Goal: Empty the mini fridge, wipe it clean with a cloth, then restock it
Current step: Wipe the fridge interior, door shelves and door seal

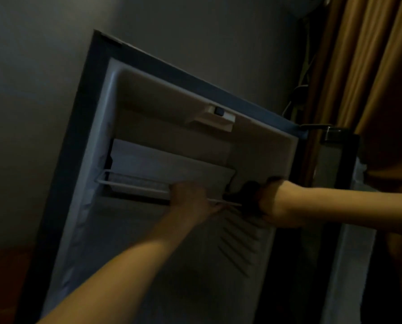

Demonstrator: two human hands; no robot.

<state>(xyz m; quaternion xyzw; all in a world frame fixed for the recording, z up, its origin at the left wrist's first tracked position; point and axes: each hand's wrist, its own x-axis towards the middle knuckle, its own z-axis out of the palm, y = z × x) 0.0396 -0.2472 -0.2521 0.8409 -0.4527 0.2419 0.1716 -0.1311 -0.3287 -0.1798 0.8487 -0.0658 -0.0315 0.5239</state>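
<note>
The mini fridge (78, 160) stands open in poor light, seen at a tilt, with its door (344, 174) swung out to the right beside a curtain (370, 66). No stock is visible in the part of the compartment in view. The hands are apart. The left hand (190, 199) appears closed over the front rail of the wire shelf (129, 181), just under a white tray (162, 167). The right hand (263, 199) reaches in against the right inner wall, and shadow hides its fingers, so its grip cannot be told. Risks, as judged: if the shelf is drawn out unevenly, with one side held and the other caught in its side slots, it may jam, tip or knock the tray loose. A sharp pull could also strike the control housing (215, 115) above. Not determinable: whether the dark mass at the right hand is a cloth or only shadow, whether the shelf is seated or partly withdrawn, and the lower compartment, which is dim and cut off by the left forearm.
</note>
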